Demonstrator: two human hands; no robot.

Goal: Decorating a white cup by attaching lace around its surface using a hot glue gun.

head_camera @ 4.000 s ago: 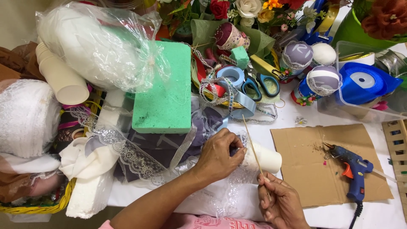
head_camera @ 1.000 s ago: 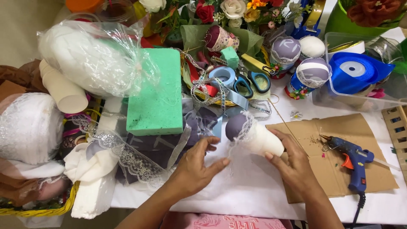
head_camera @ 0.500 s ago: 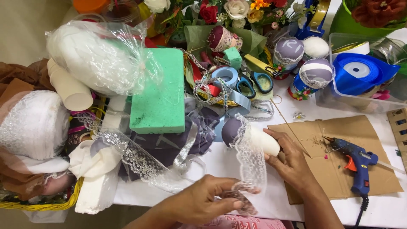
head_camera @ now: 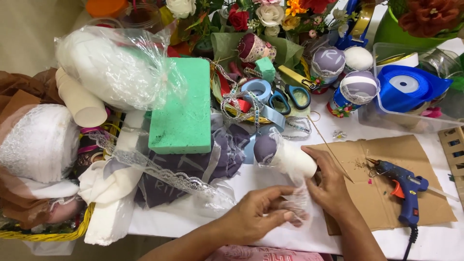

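A: Item one, lower centre of the frame?

B: Left hand (head_camera: 256, 215), fingers curled shut, pinching the loose end of a white lace strip (head_camera: 300, 205). The lace runs up from that pinch to the white paper cup (head_camera: 295, 159), which lies on its side just above, centre of the frame, with a purple-covered ball (head_camera: 265, 147) seated at its upper-left end.

A: Item two?

B: Right hand (head_camera: 333, 186), lower right of centre, fingers spread loosely and laid against the cup's open end, steadying it. It clasps nothing fully; it presses.

A: Surroundings?

B: Brown cardboard sheet (head_camera: 386, 179) under and right of the right hand. Blue glue gun (head_camera: 403, 186) lying on it, near but apart from the hand. Thin wooden skewer (head_camera: 331, 150) slanting just above the hand. Green foam block (head_camera: 186, 104), upper left of centre. Basket of ribbon rolls and blue-handled scissors (head_camera: 290, 96), upper centre. Blue ribbon spool (head_camera: 403, 87) in a clear tub, upper right.

A: Handling note for the lace?

B: In my judgement, keep the strip taut and flat between pinch and cup, so that it does not twist or bunch. The pressing hand should stop the cup from rolling. Lace is flimsy and snags readily; keep it away from the glue gun nozzle.
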